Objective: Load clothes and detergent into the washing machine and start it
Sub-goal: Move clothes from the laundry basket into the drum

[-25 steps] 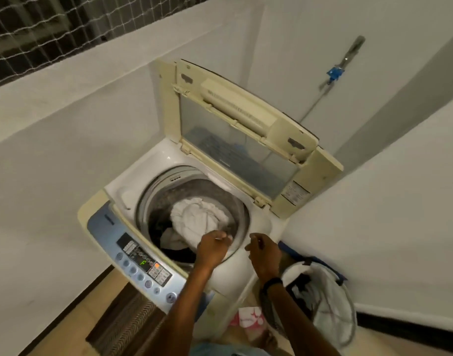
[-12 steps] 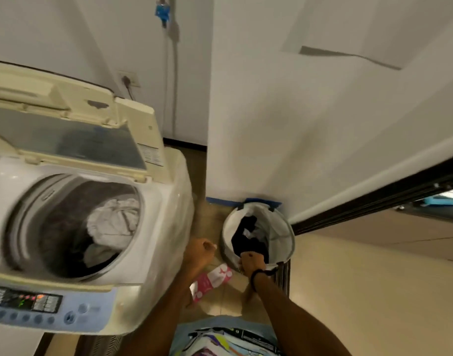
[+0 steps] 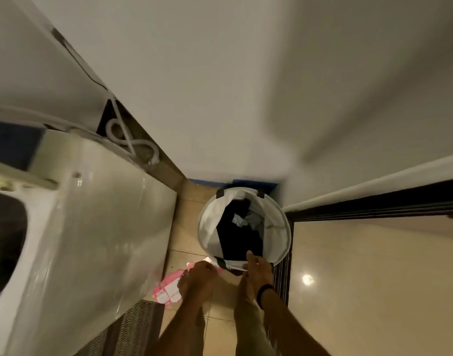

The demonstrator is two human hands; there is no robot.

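A round white laundry basket [image 3: 207,227] stands on the tiled floor against the wall, with dark clothes [image 3: 235,235] and a pale item inside. My right hand [image 3: 258,271] grips the basket's near rim, its thumb lying over the edge onto the dark cloth. My left hand [image 3: 199,278] hovers just left of that rim with its fingers curled; whether it holds anything is hidden. A pink detergent packet [image 3: 168,289] lies on the floor under the left hand. The washing machine [image 3: 91,227] fills the left side, its dark drum opening [image 3: 4,240] at the far left edge.
A white hose [image 3: 132,145] coils behind the machine by the wall. A dark patterned mat [image 3: 135,327] lies in front of the machine. A dark sliding-door track [image 3: 374,204] runs to the right of the basket, with glossy floor beyond it.
My view swung from the open machine right and down to the basket. Both hands left the drum; the right hand reached the basket's near rim and the left came beside it.
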